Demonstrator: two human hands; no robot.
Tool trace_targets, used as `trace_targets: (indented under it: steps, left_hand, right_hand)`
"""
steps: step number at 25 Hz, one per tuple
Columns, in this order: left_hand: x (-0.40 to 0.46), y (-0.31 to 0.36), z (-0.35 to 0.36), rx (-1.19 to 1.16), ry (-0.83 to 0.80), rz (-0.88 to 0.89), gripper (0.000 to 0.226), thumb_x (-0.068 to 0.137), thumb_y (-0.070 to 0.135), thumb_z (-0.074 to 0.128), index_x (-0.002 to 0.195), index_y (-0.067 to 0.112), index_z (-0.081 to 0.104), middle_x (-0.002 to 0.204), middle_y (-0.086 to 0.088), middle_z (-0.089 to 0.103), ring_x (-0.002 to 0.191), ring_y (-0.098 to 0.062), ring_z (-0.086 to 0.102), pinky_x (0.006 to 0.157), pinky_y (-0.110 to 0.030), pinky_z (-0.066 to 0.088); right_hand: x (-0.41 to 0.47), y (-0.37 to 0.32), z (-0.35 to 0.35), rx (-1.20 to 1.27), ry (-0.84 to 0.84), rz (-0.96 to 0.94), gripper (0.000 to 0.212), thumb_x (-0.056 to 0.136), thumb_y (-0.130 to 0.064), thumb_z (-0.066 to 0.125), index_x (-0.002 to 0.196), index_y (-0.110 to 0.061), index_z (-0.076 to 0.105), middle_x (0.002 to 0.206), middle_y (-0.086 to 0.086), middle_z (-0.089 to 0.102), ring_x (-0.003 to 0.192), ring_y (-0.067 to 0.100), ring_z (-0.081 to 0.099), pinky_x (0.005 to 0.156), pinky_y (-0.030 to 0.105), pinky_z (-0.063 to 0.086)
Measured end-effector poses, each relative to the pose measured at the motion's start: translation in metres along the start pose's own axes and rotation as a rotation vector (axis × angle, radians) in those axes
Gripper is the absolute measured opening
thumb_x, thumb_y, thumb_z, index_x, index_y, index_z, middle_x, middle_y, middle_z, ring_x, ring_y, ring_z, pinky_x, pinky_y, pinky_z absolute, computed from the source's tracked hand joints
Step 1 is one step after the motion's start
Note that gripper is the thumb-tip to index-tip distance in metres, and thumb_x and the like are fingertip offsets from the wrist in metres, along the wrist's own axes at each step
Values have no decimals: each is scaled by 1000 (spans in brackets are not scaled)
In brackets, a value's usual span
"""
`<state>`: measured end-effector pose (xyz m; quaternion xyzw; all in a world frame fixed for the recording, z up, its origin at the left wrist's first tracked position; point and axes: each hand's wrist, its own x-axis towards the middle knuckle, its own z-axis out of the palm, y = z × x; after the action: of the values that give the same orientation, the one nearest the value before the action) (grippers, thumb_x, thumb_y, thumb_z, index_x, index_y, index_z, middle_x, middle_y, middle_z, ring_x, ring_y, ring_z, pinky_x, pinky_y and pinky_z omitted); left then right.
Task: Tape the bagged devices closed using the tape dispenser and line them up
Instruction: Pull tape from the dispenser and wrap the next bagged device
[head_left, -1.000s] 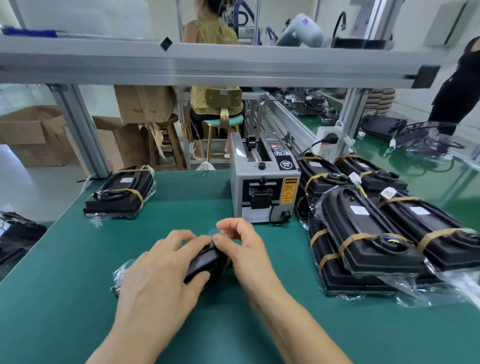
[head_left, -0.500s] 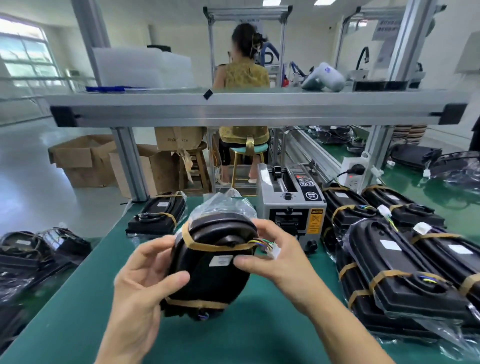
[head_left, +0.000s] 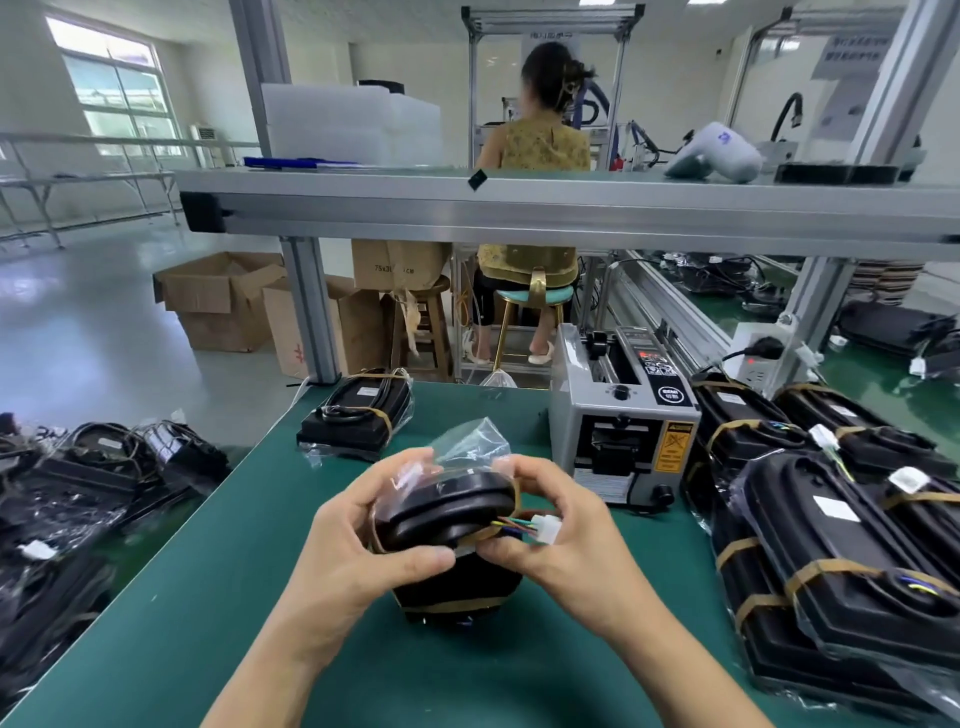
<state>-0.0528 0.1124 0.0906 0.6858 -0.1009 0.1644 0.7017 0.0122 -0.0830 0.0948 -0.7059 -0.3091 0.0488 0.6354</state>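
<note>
1. The bagged device (head_left: 451, 525) had been tipped from the upright, face-on pose of half a second before into a flatter tilt, its top edge turned toward the camera and its lower end close to or resting on the green table (head_left: 218, 571); which, the picture did not show.
2. The left hand (head_left: 358, 545) gripped the device's left side, thumb across the front and fingers curled behind.
3. The right hand (head_left: 561, 530) held its right edge, fingers curled at the bag's loose mouth (head_left: 470, 441), with the white connector (head_left: 545, 527) and coloured wires just beside the fingertips.
4. Neither hand held tape, and the tape dispenser (head_left: 623, 415) stood untouched behind.
5. Judged from this, the person was gathering the bag's open end, so sealing remained undone, and the device sat apart from the taped devices (head_left: 831, 519) at the right.
</note>
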Motion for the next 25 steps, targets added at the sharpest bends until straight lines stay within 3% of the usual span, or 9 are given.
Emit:
trace_targets:
  steps: [2, 5, 9, 13, 16, 18, 20, 25]
  left_hand:
    - [1, 1, 2, -15, -5, 7, 73, 47, 11, 86, 115, 27, 67, 112, -5, 70, 102, -19, 67, 83, -20, 52]
    - [2, -2, 3, -106, -17, 11, 68, 45, 9, 85, 110, 19, 69, 110, -6, 70, 102, -18, 66, 83, -23, 52]
    - [9, -1, 7, -71, 5, 73, 51, 53, 17, 89, 101, 15, 71, 106, -7, 67, 101, -19, 62, 86, -24, 51]
    - [12, -3, 4, -75, 50, 15, 75, 50, 13, 84, 121, 28, 63, 112, -1, 68, 106, -13, 64, 89, -24, 52]
    - [16, -6, -1, -30, -35, -22, 79, 51, 8, 87, 123, 30, 63, 122, -4, 66, 114, -15, 61, 89, -21, 50]
    - [19, -7, -3, -16, -17, -9, 68, 53, 22, 88, 117, 28, 67, 117, -5, 69, 108, -14, 65, 84, -18, 52]
    - [20, -8, -2, 9, 5, 10, 71, 46, 40, 92, 112, 24, 70, 112, -5, 71, 106, -14, 66, 84, -18, 52]
    - [27, -27, -3, 9, 43, 122, 47, 61, 18, 78, 107, 19, 72, 115, -6, 69, 113, -19, 62, 91, -21, 49]
  right_hand:
    - [1, 0, -14, 55, -153, 99, 64, 65, -26, 80, 126, -26, 59, 125, -12, 64, 121, 9, 56, 102, 26, 44]
    - [11, -4, -31, 132, -128, 235, 38, 82, -40, 67, 117, -26, 67, 118, -16, 68, 118, 2, 57, 94, 14, 42]
    - [22, -10, -27, 124, -108, 161, 29, 80, -31, 74, 102, -12, 73, 97, -1, 75, 87, 5, 67, 78, 12, 47]
    - [26, -12, -18, 76, 108, 138, 12, 82, -25, 74, 82, -13, 73, 71, -10, 69, 63, -1, 58, 63, 10, 43]
    - [28, -15, -16, 3, 133, 68, 15, 89, -10, 65, 75, -10, 71, 77, -5, 68, 72, 4, 59, 72, 16, 46]
    - [28, -15, -11, -1, 152, 7, 17, 91, -4, 59, 78, -8, 70, 83, -1, 67, 80, 5, 59, 78, 18, 46]
    - [26, -12, -6, 56, 199, -33, 18, 93, -2, 55, 83, 0, 69, 87, 5, 67, 84, 7, 60, 80, 18, 46]
    - [15, 7, 3, -36, 242, -266, 20, 96, -7, 52, 103, -4, 71, 110, 4, 66, 108, 14, 60, 96, 33, 47]
